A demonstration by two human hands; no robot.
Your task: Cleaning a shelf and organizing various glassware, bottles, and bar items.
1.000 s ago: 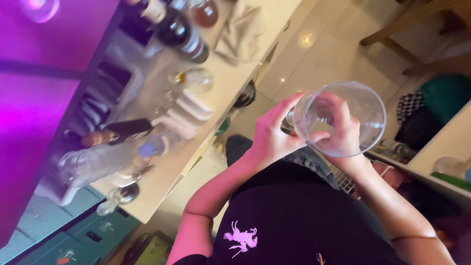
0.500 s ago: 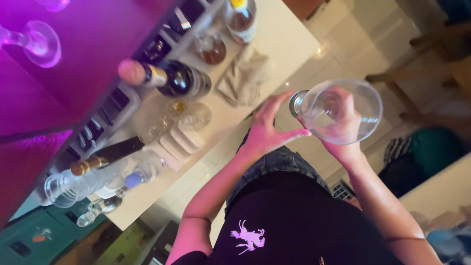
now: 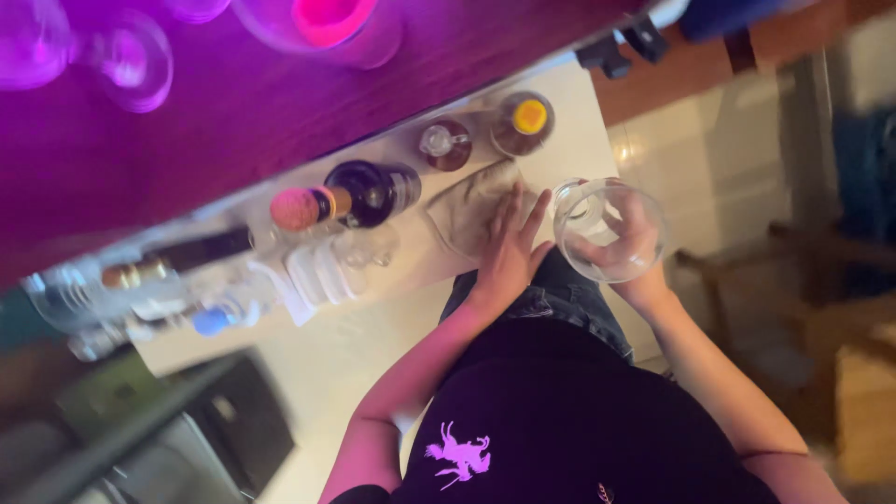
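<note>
My right hand [image 3: 627,245] has its fingers curled inside a clear glass bowl [image 3: 609,230], gripping it just off the counter [image 3: 579,140] edge. My left hand [image 3: 509,250] lies flat, fingers spread, on a beige cloth [image 3: 467,207] beside that glass. Beyond the cloth: a dark corked bottle [image 3: 359,196] lying sideways.

a pale bench [image 3: 579,140] carries a dark wine bottle [image 3: 359,196] lying on its side, two stoppered bottles [image 3: 485,135] at the far end, a crumpled beige cloth [image 3: 471,210] near its edge, and a stack of white dishes [image 3: 313,275] to the left
</note>
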